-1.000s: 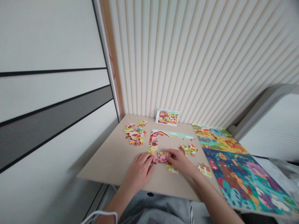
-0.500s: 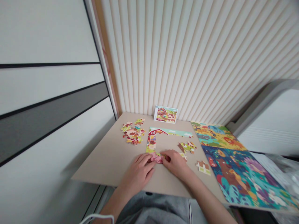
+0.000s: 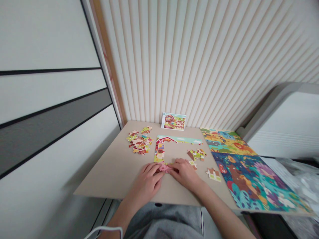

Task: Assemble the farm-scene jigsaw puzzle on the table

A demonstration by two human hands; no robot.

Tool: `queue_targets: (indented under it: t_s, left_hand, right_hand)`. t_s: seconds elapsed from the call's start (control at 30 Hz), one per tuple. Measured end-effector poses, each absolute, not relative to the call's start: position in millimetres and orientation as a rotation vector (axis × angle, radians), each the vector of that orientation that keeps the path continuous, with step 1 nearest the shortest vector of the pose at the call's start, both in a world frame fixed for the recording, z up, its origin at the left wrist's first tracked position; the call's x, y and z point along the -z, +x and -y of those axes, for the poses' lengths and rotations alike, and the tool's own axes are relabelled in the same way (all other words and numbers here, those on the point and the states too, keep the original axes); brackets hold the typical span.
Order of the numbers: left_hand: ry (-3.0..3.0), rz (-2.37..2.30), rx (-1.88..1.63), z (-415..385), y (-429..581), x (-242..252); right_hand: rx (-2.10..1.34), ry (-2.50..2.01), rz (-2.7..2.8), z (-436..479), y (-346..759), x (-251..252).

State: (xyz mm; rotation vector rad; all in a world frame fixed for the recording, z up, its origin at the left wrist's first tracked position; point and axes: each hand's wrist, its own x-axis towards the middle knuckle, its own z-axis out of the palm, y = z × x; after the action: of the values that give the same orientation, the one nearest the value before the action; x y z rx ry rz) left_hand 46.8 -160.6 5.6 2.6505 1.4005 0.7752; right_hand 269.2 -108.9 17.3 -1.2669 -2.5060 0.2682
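Observation:
Pink jigsaw puzzle pieces (image 3: 163, 168) lie at the lower left corner of a partly joined puzzle frame (image 3: 160, 149). My left hand (image 3: 147, 179) is closed at their left end, thumb and fingertips on the pink piece. From the right, my right hand (image 3: 183, 172) pinches the same pink pieces, its other fingers curled and hiding part of the bottom row. The frame's top strip (image 3: 185, 140) shows a red barn roof and blue sky. Just beyond my right hand lies a white-and-green piece (image 3: 192, 164).
A heap of loose pieces (image 3: 140, 142) lies on the left of the table (image 3: 107, 176). Other pieces (image 3: 197, 154) and a fence piece (image 3: 213, 174) are at right. A picture card (image 3: 173, 121) leans at the back. Two finished puzzles (image 3: 259, 182) cover the right side.
My right hand has shifted slightly left, its fingertips now further over the pink pieces. My left hand stays at their left end. The view has moved a little.

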Motion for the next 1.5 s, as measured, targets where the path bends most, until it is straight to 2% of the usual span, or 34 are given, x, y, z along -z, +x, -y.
queue_targets:
  t_s: [0.23, 0.47, 1.07, 1.33, 1.5]
  left_hand:
    - [2.64, -1.415, -0.772, 160.1, 48.4, -5.1]
    - [2.649, -1.444, -0.794, 160.3, 46.4, -2.9]
    - [2.679, -1.456, -0.732, 159.0, 45.7, 1.0]
    - [2.665, -1.45, -0.742, 158.9, 45.5, 0.4]
    - [2.666, -1.445, -0.744, 158.3, 45.3, 0.4]
  right_hand:
    - [-0.139, -1.312, 2.462, 123.8, 266.7, -22.6]
    - [-0.115, -1.385, 2.397, 152.1, 309.9, -33.7]
    - [-0.099, -1.449, 2.323, 128.3, 324.2, -19.4]
    - [0.136, -1.625, 2.109, 152.8, 401.6, -0.4]
    - [0.071, -1.568, 2.178, 164.2, 424.4, 15.1]
